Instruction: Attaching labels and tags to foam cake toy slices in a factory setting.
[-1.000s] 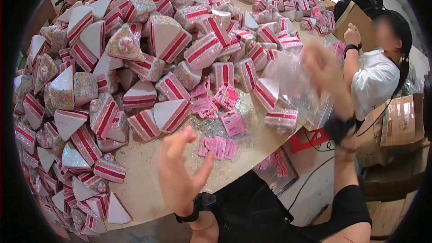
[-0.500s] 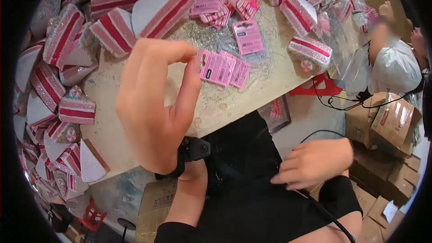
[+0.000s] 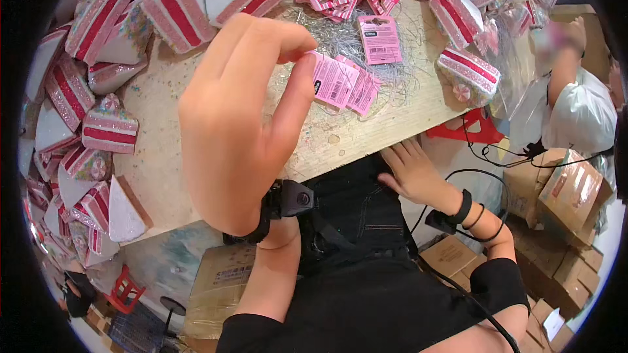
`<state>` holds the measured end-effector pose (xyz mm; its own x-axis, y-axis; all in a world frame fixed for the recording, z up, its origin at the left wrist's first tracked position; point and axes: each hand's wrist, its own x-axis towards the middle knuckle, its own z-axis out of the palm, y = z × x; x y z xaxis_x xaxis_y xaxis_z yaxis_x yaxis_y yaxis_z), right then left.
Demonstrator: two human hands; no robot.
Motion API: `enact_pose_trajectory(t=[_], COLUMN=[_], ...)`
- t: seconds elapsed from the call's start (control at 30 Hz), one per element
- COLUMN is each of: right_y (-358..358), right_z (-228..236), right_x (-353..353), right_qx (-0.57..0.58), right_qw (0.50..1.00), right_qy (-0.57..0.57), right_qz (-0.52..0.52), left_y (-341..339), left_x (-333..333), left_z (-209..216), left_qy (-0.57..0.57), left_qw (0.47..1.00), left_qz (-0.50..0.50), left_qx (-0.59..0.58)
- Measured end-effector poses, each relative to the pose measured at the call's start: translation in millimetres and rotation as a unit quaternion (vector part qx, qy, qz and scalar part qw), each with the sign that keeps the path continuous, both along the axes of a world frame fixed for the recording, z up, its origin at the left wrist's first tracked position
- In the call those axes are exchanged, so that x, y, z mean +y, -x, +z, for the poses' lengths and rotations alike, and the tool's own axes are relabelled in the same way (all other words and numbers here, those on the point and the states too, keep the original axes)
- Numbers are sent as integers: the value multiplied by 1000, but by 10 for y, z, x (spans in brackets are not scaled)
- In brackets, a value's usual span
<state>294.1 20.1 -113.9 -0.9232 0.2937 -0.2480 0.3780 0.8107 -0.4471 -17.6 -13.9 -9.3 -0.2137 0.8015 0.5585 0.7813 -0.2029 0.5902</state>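
My left hand (image 3: pixel 235 114) is raised over the table, thumb and forefinger curled together in a pinch. Whatever is between their tips, if anything, is too small to make out. Just beyond the fingertips lie overlapping pink cards (image 3: pixel 336 80). Another pink card (image 3: pixel 380 39) rests farther back on a tangle of thin, clear-silver strings (image 3: pixel 409 59). My right hand (image 3: pixel 418 173) is at the table's front edge, above my lap, its fingers stretched out and holding nothing visible.
Glittery pink-and-white cake-slice ornaments (image 3: pixel 110 127) are heaped along the left and back of the wooden table (image 3: pixel 163 176). One cake slice (image 3: pixel 469 73) sits near the right edge. Cardboard boxes (image 3: pixel 569 186) and a red stool (image 3: pixel 468 127) stand right; another person's arm (image 3: pixel 566 68) works beyond.
My right hand has moved from over my lap up to the table edge, its fingers now extended. My left hand keeps its pinch and sits slightly higher and farther right in view.
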Motion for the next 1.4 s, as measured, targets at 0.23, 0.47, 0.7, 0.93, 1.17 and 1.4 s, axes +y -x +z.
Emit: enact_pose_trajectory(t=[0.23,0.47,0.7,0.93,1.17,1.4], right_y=[462,510,463,827,1608,1998], right_z=[-229,-522,-393,740,1339,1127], right_x=[14,19,5,12,450,299], right_qx=[108,126,144,338,741,754], right_qw=[974,990,989,904,555,561], right_qy=[-20,-53,18,179,358,297], right_qz=[197,28,-12,191,-120,-170], left_y=[1,0,-27,-49,-46,-18], left_x=[30,26,34,67,6,19], left_z=[-60,-57,-73,-124,-41,-60], left_qy=[10,24,51,52,161,136], left_qw=[1000,1000,999,998,986,990], left_qz=[15,0,4,23,5,-9], left_qx=[-9,-1,-12,-21,-45,-39])
